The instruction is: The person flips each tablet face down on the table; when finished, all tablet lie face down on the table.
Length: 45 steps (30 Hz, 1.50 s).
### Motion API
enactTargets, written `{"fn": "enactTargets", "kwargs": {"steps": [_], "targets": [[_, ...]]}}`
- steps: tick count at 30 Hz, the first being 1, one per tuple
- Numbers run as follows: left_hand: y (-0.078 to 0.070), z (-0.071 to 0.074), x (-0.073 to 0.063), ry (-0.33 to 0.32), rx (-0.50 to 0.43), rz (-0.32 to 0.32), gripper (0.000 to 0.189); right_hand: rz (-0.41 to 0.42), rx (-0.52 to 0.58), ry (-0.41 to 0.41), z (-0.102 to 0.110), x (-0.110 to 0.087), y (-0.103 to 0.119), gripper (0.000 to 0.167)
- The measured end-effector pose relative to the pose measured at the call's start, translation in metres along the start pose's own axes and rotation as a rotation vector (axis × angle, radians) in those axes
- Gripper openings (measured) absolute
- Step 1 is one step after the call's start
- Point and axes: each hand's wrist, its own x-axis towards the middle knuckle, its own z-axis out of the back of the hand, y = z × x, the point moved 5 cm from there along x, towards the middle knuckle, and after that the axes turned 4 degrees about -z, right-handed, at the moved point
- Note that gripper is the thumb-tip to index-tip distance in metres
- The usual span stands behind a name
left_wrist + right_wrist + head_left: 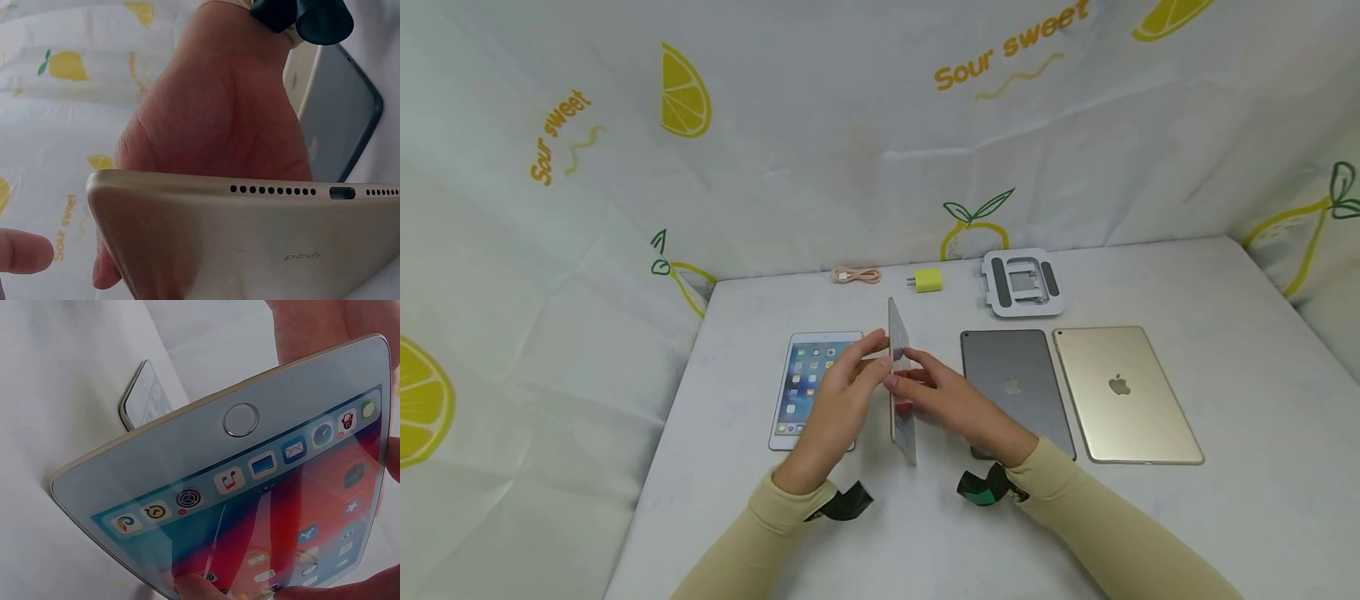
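A gold-backed tablet (902, 417) is held upright on edge between both hands, its lit screen (244, 544) facing right and its back (237, 244) facing left. My left hand (841, 392) is on the back side, thumb and forefinger at the upper edge. From the screen side my right hand (958, 404) grips it, thumb at the edge and fingertips against the glass. Whether its lower edge touches the table is unclear. Left of it, a smaller white tablet (793, 400) lies screen up, partly behind my left hand. A grey tablet (1015, 375) lies face down to the right, partly covered by my right forearm.
Beside the grey tablet, a gold tablet (1138, 417) lies face down. Along the back are a coiled cable (856, 275), a yellow charger plug (928, 281) and a folded silver stand (1000, 287). A lemon-print curtain (820, 167) rises behind the white table (715, 500).
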Motion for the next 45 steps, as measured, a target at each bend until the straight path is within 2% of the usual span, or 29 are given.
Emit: {"fn": "enactTargets", "kwargs": {"steps": [7, 27, 31, 37, 45], "targets": [[0.001, 0.0, -0.001, -0.003, 0.013, -0.003, 0.052, 0.008, 0.072, 0.031, -0.001, 0.0, 0.001, 0.091], [0.002, 0.002, 0.001, -0.009, -0.001, 0.024, 0.049, 0.043, 0.096, 0.052, 0.002, -0.001, 0.006, 0.086], [0.01, -0.003, 0.003, 0.028, 0.004, 0.062, 0.052, 0.07, 0.039, 0.013, 0.01, -0.008, 0.01, 0.083], [0.032, -0.012, 0.012, 0.088, 0.034, 0.153, 0.061, 0.123, -0.033, -0.035, 0.024, -0.023, 0.019, 0.08], [0.052, -0.014, 0.021, 0.138, 0.064, 0.21, 0.066, 0.146, -0.022, -0.072, 0.039, -0.032, 0.018, 0.075]]}}
